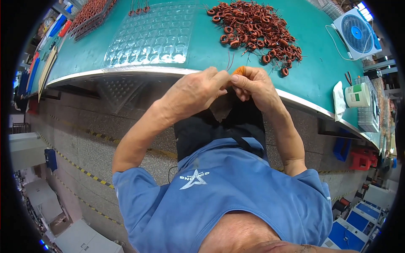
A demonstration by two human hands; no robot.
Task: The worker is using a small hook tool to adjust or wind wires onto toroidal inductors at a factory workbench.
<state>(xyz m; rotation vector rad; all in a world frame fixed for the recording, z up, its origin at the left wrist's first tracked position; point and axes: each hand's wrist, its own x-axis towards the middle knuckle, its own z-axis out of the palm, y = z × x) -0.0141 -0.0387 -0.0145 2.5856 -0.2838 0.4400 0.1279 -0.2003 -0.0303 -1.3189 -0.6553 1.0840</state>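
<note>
Orange stuff [238, 71] sits right at the thumb and forefinger of the right hand [256, 83], though I can't tell if it's wrapped on a finger or pinched. The left hand [200, 88] is tucked in right beside it, fingers curled inward. Two thin reddish wires [230, 62] poke up between the hands, but whatever they're attached to is hidden, so I honestly can't tell which fingers are gripping it. All this is at the near edge of a green tabletop [312, 80]. Just beyond the hands there's a big messy pile of copper-red ring coils [257, 29], leads sticking out everywhere. Left of that lies a clear moulded tray [147, 40], with three loose coils [139, 11] around its far edge. Way over right: a blue-and-white fan [356, 31] and a white tub [357, 95].
</note>
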